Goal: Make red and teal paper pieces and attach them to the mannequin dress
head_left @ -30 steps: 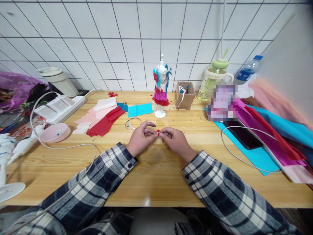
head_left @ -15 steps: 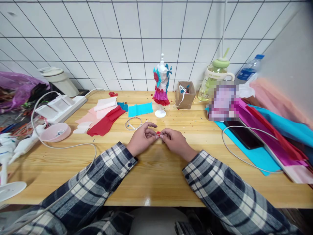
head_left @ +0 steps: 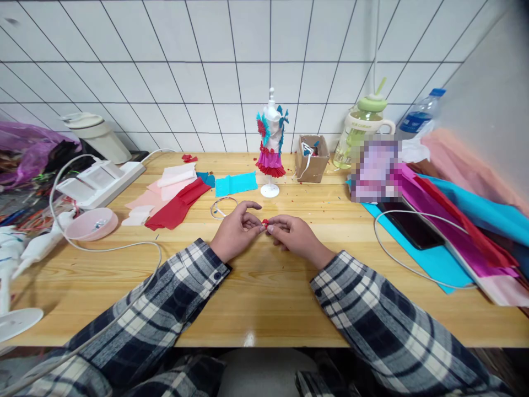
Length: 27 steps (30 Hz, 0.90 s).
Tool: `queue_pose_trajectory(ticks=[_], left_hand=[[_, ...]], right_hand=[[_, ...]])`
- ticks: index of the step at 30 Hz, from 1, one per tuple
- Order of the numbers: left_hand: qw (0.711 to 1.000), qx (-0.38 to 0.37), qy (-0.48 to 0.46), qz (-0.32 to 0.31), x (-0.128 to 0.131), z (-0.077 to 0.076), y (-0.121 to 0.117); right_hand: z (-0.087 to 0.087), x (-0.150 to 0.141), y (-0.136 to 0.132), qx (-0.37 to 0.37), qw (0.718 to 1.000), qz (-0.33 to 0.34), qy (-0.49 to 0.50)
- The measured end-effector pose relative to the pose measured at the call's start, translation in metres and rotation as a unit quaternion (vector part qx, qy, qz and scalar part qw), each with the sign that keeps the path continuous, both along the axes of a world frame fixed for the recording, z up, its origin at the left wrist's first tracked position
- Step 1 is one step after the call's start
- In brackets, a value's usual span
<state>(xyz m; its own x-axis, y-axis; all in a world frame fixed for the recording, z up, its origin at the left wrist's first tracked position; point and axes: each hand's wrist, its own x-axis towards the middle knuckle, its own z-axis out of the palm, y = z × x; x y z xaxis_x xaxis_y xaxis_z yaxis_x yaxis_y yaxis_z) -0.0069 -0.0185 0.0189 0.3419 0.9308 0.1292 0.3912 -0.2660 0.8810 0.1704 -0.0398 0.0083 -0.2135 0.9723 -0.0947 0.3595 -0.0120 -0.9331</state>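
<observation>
Between my fingertips is a small piece of red crepe paper (head_left: 265, 222), bunched up and partly hidden by the fingers. My left hand (head_left: 236, 230) pinches it from the left, thumb against index finger. From the right, my right hand (head_left: 294, 237) grips it with thumb and fingertips. Beyond the hands a small white dress-form mannequin (head_left: 271, 132) stands upright on a round base, wearing a pink and red ruffled skirt with blue and red paper trims. Left of it lie a light blue paper strip (head_left: 236, 183) and a red paper piece (head_left: 178, 205).
A small cardboard box (head_left: 312, 160) with scraps stands right of the mannequin. At left are a power strip (head_left: 107, 184) and a pink dish (head_left: 91, 225). A phone (head_left: 409, 225), coloured paper sheets (head_left: 467, 220) and a drink jug (head_left: 366, 132) occupy the right. A white cable (head_left: 119, 248) crosses the left side.
Both hands stay together on the red paper, with the fingers shifting slightly around it. The whole view has moved a little.
</observation>
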Motion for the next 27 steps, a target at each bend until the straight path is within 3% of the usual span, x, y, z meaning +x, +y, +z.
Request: queue_pose_trajectory(ticks=[3,6,10,13,18,21,24,27], left_hand=[[1.000,0.008,0.000,-0.005,0.000,0.001,-0.001],[0.999,0.021,0.023,-0.016,-0.001,0.003,-0.002],[0.994,0.052,0.074,-0.068,-0.004,0.004,-0.002],[0.990,0.034,0.093,-0.097,-0.004,0.005,-0.001],[0.983,0.018,0.159,-0.084,-0.004,0.004,0.002],[0.986,-0.003,0.151,-0.067,-0.004,0.002,0.004],[0.994,-0.030,0.103,-0.021,-0.003,0.002,0.004],[0.998,-0.049,0.045,0.009,-0.001,0.001,0.003]], right_hand=[[0.000,-0.003,0.002,-0.094,0.993,-0.005,0.070],[-0.002,0.000,0.004,-0.107,0.992,-0.018,0.071],[-0.006,0.006,0.006,-0.050,0.998,0.023,-0.014],[-0.009,0.008,0.005,0.019,0.993,0.053,-0.102],[-0.009,0.008,0.004,0.064,0.982,0.082,-0.156],[-0.008,0.007,0.004,0.043,0.991,0.058,-0.114],[-0.004,0.004,0.003,-0.050,0.999,0.015,0.009],[-0.001,-0.002,0.000,-0.137,0.981,-0.005,0.138]])
